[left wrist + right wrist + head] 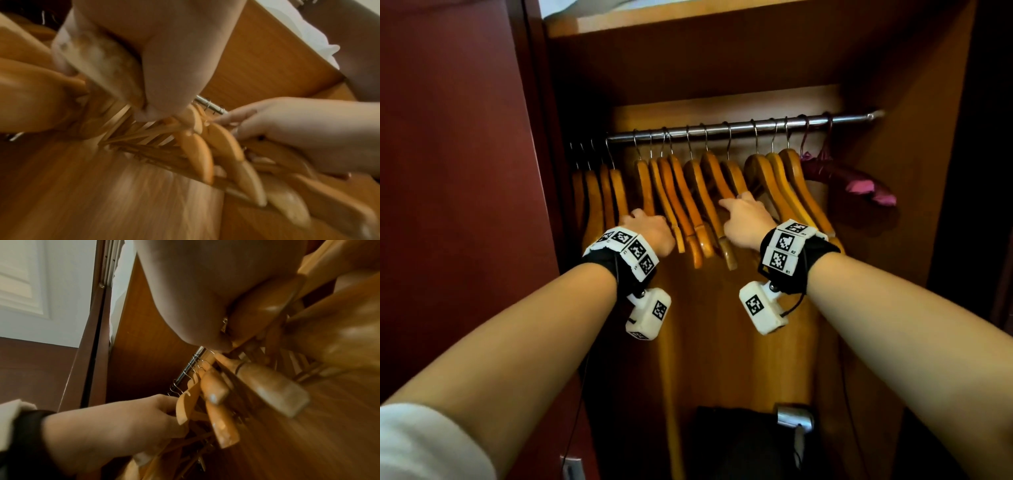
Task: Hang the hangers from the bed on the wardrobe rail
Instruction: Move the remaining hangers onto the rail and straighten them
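Note:
Several wooden hangers (688, 192) hang by metal hooks on the chrome wardrobe rail (739, 128). My left hand (645, 217) is in the left part of the row, fingers curled round the arm of one hanger (185, 404). My right hand (739, 202) is near the middle of the row. Its index finger points left and the other fingers wrap a hanger's shoulder (263, 305). The left wrist view is blurred. It shows my right hand (287, 133) lying over the bunched hanger arms (197, 157) just below the rail (211, 105).
A purple padded hanger (859, 181) hangs at the rail's right end. The dark red wardrobe door (465, 171) stands open on the left, and a wooden shelf (688, 24) runs above. A dark bag with a silver object (792, 416) on it lies on the wardrobe floor.

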